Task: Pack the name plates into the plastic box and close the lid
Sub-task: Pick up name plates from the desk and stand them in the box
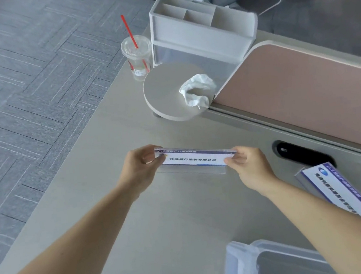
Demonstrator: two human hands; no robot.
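I've got both hands on one acrylic name plate (194, 159), left hand (141, 166) pinching its left end, right hand (250, 165) pinching its right end, fingers closed on the ends. It sits low over the desk (162, 218); can't tell if its clear base touches the top.

A second name plate (341, 194) lies by my right forearm. The plastic box (279, 263) is at the bottom edge, near my right elbow, only partly in frame; can't tell lid from body or what's inside.

Risks, as I judge them: the grip is fingertips only on slick acrylic, so a fast swing could let one end slip and drop. Bringing it back to the box means crossing the second plate; my right arm could knock it off the desk. The box is mostly out of view, so I may catch its rim.

Room: the desk between my arms is open. The partition (305, 89) blocks the right, round stand (169, 92) with crumpled tissue (196, 88) and iced cup (137, 55) sit ahead, desk edge drops left.
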